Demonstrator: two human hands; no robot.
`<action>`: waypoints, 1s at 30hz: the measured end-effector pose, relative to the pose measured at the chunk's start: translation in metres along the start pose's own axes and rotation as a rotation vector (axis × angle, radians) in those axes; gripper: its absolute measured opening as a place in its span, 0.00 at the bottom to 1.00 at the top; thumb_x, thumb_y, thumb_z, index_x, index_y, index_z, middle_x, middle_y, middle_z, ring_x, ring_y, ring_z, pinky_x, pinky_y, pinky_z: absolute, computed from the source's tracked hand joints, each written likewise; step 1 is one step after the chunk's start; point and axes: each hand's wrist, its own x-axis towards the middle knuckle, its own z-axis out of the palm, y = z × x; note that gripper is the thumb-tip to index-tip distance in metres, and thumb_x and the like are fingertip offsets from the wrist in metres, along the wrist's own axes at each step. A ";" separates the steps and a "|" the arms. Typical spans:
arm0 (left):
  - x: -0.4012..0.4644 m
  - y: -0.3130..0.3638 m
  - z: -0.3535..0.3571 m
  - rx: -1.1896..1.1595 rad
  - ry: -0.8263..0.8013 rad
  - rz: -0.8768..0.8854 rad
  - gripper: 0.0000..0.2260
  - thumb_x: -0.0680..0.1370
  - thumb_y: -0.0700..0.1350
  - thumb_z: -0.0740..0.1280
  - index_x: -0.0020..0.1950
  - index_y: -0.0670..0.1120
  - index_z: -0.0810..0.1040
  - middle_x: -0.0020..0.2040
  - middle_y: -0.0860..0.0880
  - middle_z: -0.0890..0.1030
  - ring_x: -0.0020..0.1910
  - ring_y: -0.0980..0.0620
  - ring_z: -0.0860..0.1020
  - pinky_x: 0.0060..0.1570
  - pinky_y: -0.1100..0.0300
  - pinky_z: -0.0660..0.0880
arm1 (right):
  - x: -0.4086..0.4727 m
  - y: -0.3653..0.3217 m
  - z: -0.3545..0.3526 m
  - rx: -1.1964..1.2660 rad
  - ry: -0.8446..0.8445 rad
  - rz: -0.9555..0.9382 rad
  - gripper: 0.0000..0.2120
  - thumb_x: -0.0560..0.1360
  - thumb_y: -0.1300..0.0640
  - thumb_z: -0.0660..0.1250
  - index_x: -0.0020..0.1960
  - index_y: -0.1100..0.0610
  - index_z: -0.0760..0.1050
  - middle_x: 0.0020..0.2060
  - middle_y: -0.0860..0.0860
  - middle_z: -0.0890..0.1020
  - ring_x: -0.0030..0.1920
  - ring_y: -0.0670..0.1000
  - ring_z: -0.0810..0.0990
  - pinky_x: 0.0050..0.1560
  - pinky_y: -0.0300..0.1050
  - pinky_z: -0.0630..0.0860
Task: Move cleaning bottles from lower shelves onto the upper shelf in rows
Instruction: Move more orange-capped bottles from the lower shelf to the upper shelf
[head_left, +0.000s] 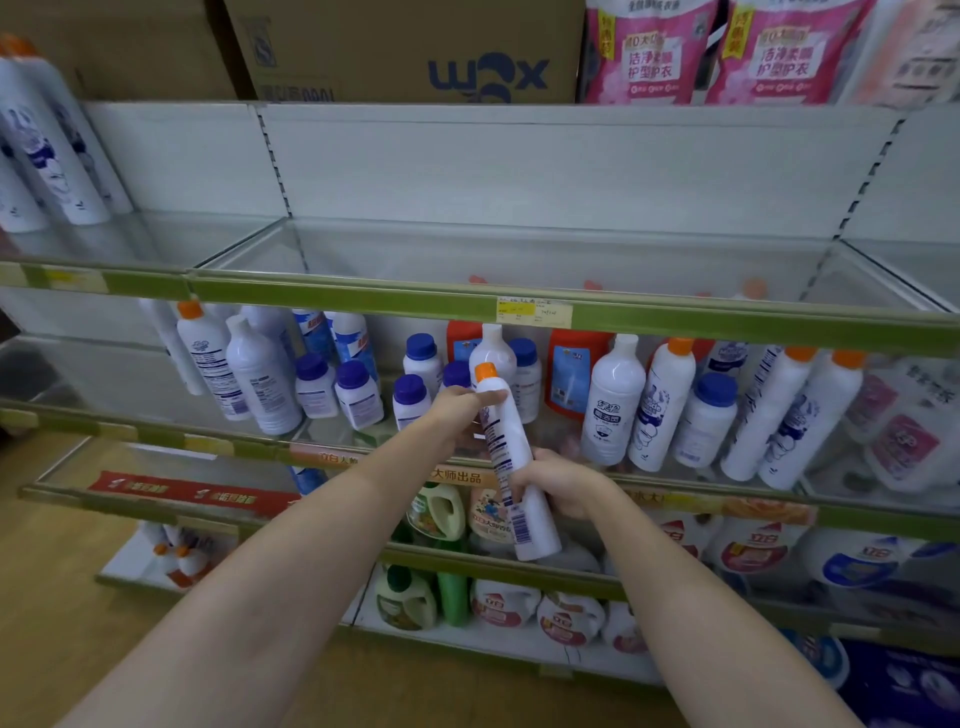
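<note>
Head view: both hands gripping white bottle (511, 467), orange cap up, tilted. Left hand (457, 415) curled round upper body; right hand (550, 486) round lower part. Held before lower shelf (727, 493), below bare upper shelf (727, 325).

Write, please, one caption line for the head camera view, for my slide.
Both hands, left hand and right hand, hold an orange-capped white bottle below the upper shelf.

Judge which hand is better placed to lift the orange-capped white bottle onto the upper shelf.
Probably the right hand: it wraps the lower body of the orange-capped white bottle, carrying it, while the left hand only steadies its neck below the green-edged upper shelf.
</note>
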 end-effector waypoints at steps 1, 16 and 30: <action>0.000 -0.001 -0.003 -0.025 0.008 -0.001 0.21 0.76 0.48 0.74 0.64 0.42 0.72 0.53 0.39 0.80 0.48 0.41 0.82 0.42 0.47 0.82 | 0.004 0.000 0.002 -0.020 0.005 0.000 0.28 0.62 0.64 0.72 0.61 0.53 0.72 0.57 0.60 0.81 0.57 0.62 0.82 0.57 0.66 0.80; -0.035 0.022 -0.186 -0.265 0.548 0.219 0.07 0.77 0.43 0.70 0.50 0.41 0.77 0.43 0.41 0.81 0.40 0.46 0.79 0.42 0.52 0.77 | 0.046 -0.134 0.178 -0.443 -0.070 -0.310 0.35 0.77 0.56 0.72 0.76 0.61 0.57 0.65 0.58 0.74 0.64 0.59 0.76 0.63 0.54 0.76; -0.088 0.122 -0.424 -0.239 0.668 0.553 0.14 0.73 0.46 0.76 0.52 0.38 0.81 0.42 0.43 0.82 0.39 0.47 0.80 0.39 0.56 0.77 | 0.074 -0.327 0.357 -0.476 -0.039 -0.695 0.33 0.69 0.55 0.76 0.67 0.52 0.60 0.51 0.50 0.76 0.52 0.55 0.79 0.52 0.57 0.81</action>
